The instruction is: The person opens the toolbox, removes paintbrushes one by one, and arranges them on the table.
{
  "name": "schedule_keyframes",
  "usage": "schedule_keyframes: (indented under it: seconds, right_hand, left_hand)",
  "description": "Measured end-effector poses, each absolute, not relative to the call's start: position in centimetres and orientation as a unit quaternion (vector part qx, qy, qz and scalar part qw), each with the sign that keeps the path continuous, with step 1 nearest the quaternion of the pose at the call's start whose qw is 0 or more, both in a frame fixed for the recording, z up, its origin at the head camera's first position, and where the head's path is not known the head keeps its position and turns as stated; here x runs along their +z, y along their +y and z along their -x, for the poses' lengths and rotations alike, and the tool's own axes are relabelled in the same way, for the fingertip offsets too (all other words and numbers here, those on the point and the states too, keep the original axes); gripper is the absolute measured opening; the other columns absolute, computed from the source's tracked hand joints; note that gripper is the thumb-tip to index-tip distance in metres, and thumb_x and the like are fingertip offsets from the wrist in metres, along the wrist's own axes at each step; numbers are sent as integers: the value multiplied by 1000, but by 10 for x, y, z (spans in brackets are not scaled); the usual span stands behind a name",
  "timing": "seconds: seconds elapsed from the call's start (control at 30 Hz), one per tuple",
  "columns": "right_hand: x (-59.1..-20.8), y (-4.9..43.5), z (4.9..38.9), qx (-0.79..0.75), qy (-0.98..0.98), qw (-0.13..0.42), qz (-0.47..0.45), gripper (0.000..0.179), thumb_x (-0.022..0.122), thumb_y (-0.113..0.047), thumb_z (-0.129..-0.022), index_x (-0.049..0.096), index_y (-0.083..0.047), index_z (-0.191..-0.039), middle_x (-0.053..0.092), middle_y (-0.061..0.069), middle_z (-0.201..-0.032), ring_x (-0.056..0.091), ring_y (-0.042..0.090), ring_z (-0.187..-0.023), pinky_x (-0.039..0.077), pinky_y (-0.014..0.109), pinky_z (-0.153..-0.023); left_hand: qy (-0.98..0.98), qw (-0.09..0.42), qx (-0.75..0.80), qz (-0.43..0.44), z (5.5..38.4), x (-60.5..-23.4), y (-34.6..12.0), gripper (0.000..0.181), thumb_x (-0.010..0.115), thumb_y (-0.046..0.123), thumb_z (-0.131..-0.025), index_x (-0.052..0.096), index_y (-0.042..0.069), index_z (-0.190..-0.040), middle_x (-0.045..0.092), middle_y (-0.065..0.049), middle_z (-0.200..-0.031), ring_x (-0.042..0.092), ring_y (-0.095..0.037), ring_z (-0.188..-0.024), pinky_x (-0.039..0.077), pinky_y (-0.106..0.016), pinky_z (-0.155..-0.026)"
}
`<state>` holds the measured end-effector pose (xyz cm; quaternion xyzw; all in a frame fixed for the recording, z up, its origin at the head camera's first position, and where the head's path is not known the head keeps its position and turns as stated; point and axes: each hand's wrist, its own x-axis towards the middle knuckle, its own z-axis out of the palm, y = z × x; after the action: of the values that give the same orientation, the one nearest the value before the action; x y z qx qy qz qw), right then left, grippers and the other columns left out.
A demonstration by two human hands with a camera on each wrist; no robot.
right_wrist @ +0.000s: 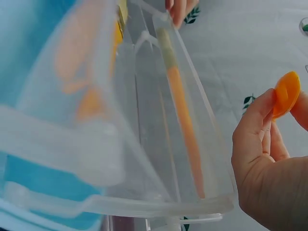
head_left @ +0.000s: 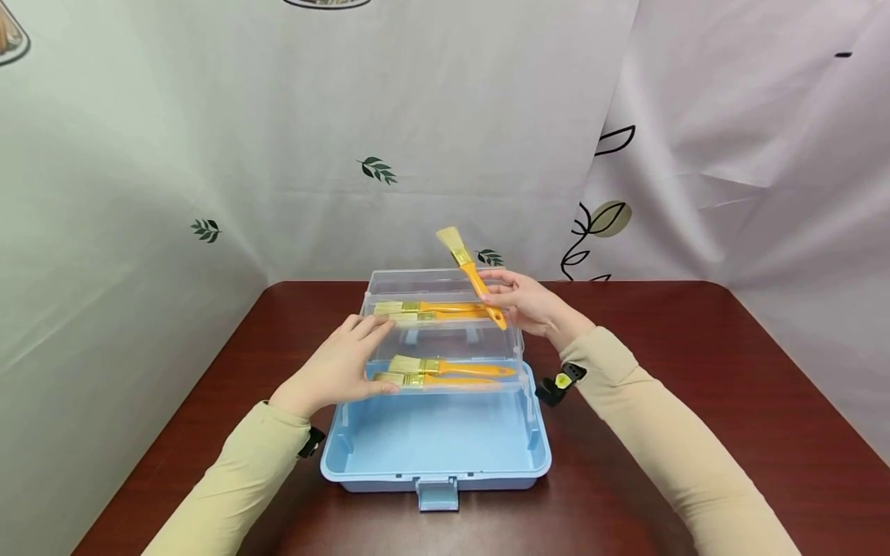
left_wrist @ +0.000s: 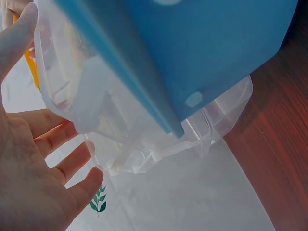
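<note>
R hand pinches orange-handled, pale-bristled flat brush up at far right of clear plastic tiered trays; L hand, fingers spread, touches their left end. Risk: handle end could catch rim, twisting brush loose; uneven L push might tilt trays.

Table: dark red-brown, wood-grained surface. Backdrop: pale, creased sheeting behind and at both sides, printed with leaf motifs.

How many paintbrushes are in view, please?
5: one paintbrush in the right hand, two brushes in the upper tray, two in the lower tray; others may be hidden.
</note>
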<state>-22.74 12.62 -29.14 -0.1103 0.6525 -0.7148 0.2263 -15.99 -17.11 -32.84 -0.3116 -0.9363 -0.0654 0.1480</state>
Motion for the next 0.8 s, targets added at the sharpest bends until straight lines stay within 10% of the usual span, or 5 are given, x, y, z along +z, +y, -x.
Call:
schedule_keyframes:
  seconds: [0.8]
  right_hand:
    - [-310, 159, 194, -746, 621, 211, 115, 41, 54, 0, -90, 40, -11, -127, 63, -3, -91, 63, 7, -79, 54, 23, -72]
  left_hand:
    - [-937, 142, -58, 313, 159, -324, -170, 98, 77, 57, -63, 43, 1, -137, 49, -13, -132, 45, -26, -109, 45, -42, -92]
